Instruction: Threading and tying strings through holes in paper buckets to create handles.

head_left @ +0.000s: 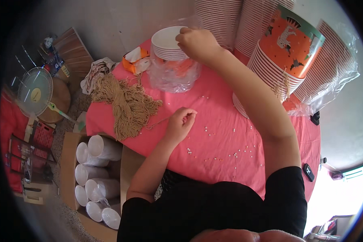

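Observation:
My right hand (pixel 199 43) reaches across the table with its fingers closed at the rim of a white paper bucket (pixel 168 37), top of a nested stack. Clear plastic wrap (pixel 171 80) bunches around the lower part of that stack. Nearer to me, my left hand (pixel 180 126) is curled above the pink cloth. A thin tan cord (pixel 159 122) runs to it from a loose heap of cords (pixel 129 105); the grip itself is partly hidden by the fingers.
Small beads (pixel 236 154) lie scattered on the pink tablecloth (pixel 213 173). Tall stacks of orange printed buckets (pixel 290 44) stand at the right. An orange tissue pack (pixel 136 60) lies by the wrapped stack. Left of the table are a carton (pixel 70 161) of white cups and a fan (pixel 35 94).

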### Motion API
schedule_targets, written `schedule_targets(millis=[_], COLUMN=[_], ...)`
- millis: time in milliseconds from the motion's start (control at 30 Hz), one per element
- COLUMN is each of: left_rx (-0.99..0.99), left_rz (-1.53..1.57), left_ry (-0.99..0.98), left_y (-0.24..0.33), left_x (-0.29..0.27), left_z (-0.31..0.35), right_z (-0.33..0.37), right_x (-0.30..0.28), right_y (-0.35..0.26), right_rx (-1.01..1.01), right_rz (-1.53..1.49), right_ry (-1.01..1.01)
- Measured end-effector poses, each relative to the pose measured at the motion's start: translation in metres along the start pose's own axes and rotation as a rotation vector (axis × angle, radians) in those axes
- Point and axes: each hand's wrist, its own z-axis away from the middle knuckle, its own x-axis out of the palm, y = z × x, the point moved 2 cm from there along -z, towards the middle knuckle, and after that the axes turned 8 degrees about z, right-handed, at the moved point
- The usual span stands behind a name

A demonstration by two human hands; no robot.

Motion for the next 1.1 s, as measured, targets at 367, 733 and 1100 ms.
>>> schedule_targets(millis=[367,733,1100], left_rx=[0.049,0.053,0.099], left_rz=[-0.018,-0.007,0.191], left_ry=[-0.01,-0.022,0.393], left_y=[0.011,0.012,0.031], left_x=[-0.005,-0.007,-0.084], left_z=[0.001,0.002,-0.134], right_z=[-0.03,-0.012,0.039], right_x=[0.016,-0.007,0.091], right_y=[-0.017,-0.002,0.033], right_rx=[-0.015,0.003,0.61], right_rz=[0.013,-0.128,-0.817], right_ry=[-0.45,-0.334,0.223])
